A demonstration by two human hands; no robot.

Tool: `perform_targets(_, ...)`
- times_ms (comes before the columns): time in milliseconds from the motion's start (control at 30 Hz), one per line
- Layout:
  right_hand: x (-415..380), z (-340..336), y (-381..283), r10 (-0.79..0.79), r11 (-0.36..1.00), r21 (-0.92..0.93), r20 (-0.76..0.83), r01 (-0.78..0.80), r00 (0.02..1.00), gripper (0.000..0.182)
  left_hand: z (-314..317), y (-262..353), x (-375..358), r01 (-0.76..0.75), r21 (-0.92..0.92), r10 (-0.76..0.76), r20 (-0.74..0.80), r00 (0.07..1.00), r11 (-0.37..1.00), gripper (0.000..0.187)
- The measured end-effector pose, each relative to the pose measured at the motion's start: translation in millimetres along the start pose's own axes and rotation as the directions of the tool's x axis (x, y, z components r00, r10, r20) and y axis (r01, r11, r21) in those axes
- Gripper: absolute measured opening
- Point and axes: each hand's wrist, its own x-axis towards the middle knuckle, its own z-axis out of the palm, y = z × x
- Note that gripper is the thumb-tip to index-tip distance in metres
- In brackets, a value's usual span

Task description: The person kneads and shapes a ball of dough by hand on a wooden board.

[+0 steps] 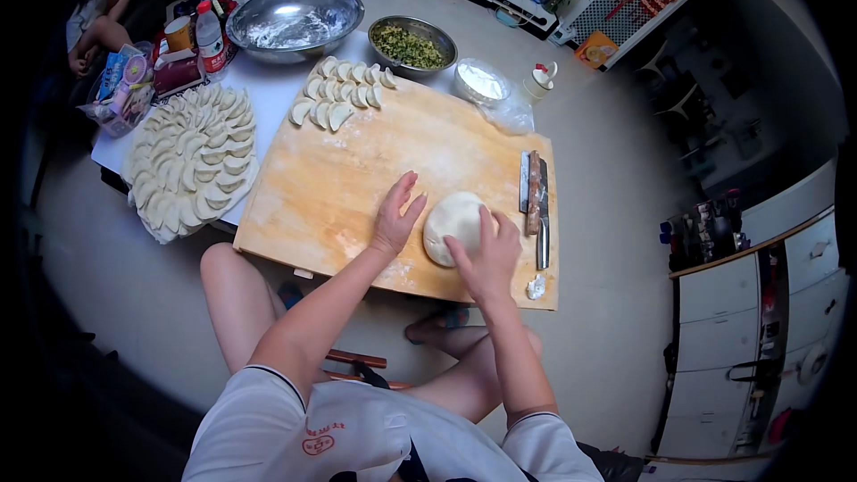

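Observation:
A round, thick lump of white dough (453, 225) lies on the floured wooden board (348, 178) in front of me. My right hand (489, 254) grips the dough's right side, thumb and fingers pressed on its top. Just left of the dough, my left hand (398, 216) hovers open with fingers stretched out, apart from it and holding nothing. To the right, a rolling pin (534, 192) lies alongside a knife (543, 223) and its wide blade-like neighbour (524, 180). Several folded dumplings (339, 89) stand in rows at the board's far left corner.
Left of the board, a tray of many dumplings (189, 161) overhangs the table edge. Behind stand a large steel bowl (295, 22), a bowl of green filling (412, 45), a bowl of flour (482, 82) and a bottle (210, 40). Another person (96, 27) sits at far left.

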Motion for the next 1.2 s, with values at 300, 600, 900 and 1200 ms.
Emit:
perform_targets(300,97.1,78.1,16.6,0.259,0.966,-0.069,0.196,-0.251,0.946,0.058,2.6,12.6,-4.0,-0.061,0.255,0.033,0.112,0.993,0.965,0.057)
perform_targets(600,87.6,37.3,19.1,0.416,0.905,-0.100,0.406,-0.413,0.814,0.086,5.1,3.2,0.1,-0.090,0.189,0.090,0.007,0.996,0.978,0.059)
perform_targets(900,4.1,-35.2,-9.2,0.237,0.938,0.139,0.414,-0.319,0.879,0.072,2.9,-0.8,-0.6,-0.075,0.133,0.074,0.014,0.997,0.988,0.056)
perform_targets(1200,47.6,80.2,20.3,0.031,0.999,0.042,-0.019,-0.030,0.999,0.049,2.1,6.4,-5.7,-0.061,0.146,0.055,0.046,0.997,0.987,0.055)
